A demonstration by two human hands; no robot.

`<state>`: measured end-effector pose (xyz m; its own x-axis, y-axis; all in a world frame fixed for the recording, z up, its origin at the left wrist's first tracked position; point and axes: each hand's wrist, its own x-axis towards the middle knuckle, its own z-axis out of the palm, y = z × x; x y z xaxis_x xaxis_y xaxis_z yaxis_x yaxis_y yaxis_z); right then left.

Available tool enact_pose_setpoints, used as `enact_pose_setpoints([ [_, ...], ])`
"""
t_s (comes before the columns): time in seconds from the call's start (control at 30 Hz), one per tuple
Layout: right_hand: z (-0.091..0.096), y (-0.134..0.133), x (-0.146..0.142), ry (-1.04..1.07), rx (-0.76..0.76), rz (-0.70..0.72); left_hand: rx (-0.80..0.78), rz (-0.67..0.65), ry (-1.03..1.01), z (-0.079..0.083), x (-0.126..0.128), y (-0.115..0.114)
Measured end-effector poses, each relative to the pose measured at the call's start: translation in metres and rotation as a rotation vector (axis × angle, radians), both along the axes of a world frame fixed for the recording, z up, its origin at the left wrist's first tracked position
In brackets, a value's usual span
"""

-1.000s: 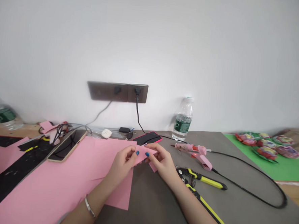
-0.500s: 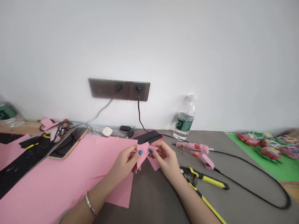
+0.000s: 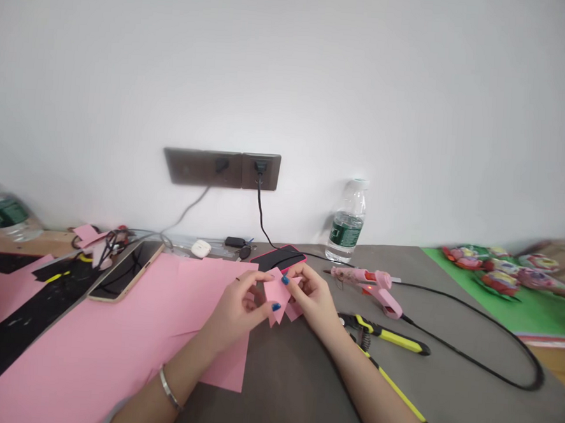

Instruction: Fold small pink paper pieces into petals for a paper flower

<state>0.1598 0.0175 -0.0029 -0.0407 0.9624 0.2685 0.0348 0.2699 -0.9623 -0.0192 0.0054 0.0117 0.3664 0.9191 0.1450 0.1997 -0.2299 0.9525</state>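
Observation:
Both my hands meet over the grey table (image 3: 300, 391), pinching a small pink paper piece (image 3: 277, 292) between them. My left hand (image 3: 241, 308) grips its lower left side, thumb on top. My right hand (image 3: 313, 299) holds its upper right edge with fingertips closed. The piece stands tilted above the table, just right of a large pink paper sheet (image 3: 126, 336). A second pink scrap (image 3: 293, 312) shows under my right hand.
Yellow-handled pliers (image 3: 389, 339) and a pink glue gun (image 3: 373, 287) with a black cord lie right of my hands. Two phones (image 3: 125, 272) (image 3: 279, 258), a water bottle (image 3: 346, 223), wall sockets (image 3: 222, 169) and a green mat with paper flowers (image 3: 508, 276) surround the spot.
The small pink piece has been turned and lifted more upright between my fingers. My left thumb slid lower on it. Both hands stayed in nearly the same place.

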Motion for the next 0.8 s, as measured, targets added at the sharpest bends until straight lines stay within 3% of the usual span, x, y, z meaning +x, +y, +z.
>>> enact_pose_setpoints([
  [0.17, -0.004, -0.006, -0.007, -0.090, 0.010, -0.018, 0.254, 0.042, 0.251, -0.001, 0.004, -0.007],
  [0.23, -0.004, -0.008, -0.009, -0.063, -0.011, 0.027, 0.271, 0.064, 0.267, -0.002, 0.007, -0.008],
  [0.4, 0.002, -0.010, -0.010, 0.072, -0.010, 0.187, 0.069, 0.062, 0.123, -0.002, 0.010, -0.007],
  [0.57, 0.002, -0.005, -0.005, 0.060, -0.021, 0.233, -0.080, 0.030, -0.090, 0.001, 0.007, -0.004],
  [0.8, 0.001, -0.007, -0.007, 0.062, -0.035, 0.261, -0.125, 0.012, -0.219, 0.001, 0.007, -0.003],
])
